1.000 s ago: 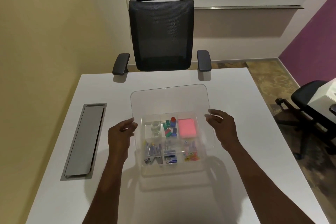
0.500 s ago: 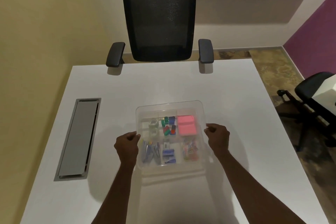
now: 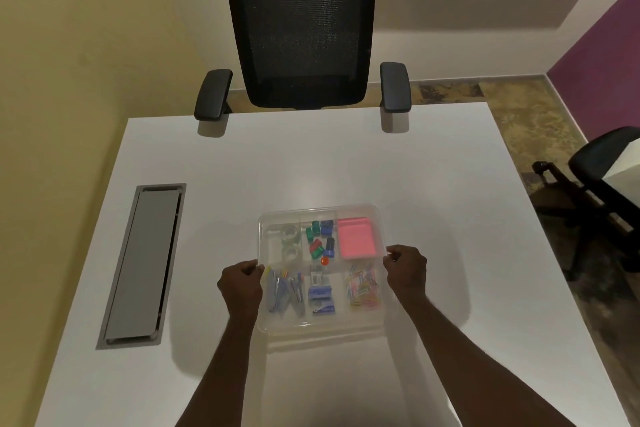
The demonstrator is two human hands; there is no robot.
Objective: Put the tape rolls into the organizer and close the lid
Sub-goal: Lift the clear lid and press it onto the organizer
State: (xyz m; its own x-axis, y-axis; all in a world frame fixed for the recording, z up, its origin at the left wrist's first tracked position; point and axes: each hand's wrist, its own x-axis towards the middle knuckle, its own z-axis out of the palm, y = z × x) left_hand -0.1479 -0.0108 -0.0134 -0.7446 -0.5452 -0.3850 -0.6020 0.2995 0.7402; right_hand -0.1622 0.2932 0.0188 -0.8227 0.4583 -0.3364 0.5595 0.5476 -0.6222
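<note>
A clear plastic organizer (image 3: 322, 326) sits on the white table in front of me. Its clear lid (image 3: 375, 210) lies flat on top of it. Two clear tape rolls (image 3: 290, 242) lie in the back left compartment, seen through the lid. My left hand (image 3: 241, 288) pinches the lid's left edge with curled fingers. At the lid's right edge, my right hand (image 3: 406, 270) grips in the same way. Other compartments hold coloured clips, a pink pad (image 3: 356, 237), staples and paper clips.
The white table (image 3: 450, 253) carries a grey cable hatch (image 3: 142, 263) on the left. A black mesh office chair (image 3: 301, 24) stands at the far edge. Another dark chair (image 3: 602, 180) stands on the floor to the right.
The lid was tilted up behind the organizer; both hands brought it down and it now lies flat on the box. My view has tipped downward.
</note>
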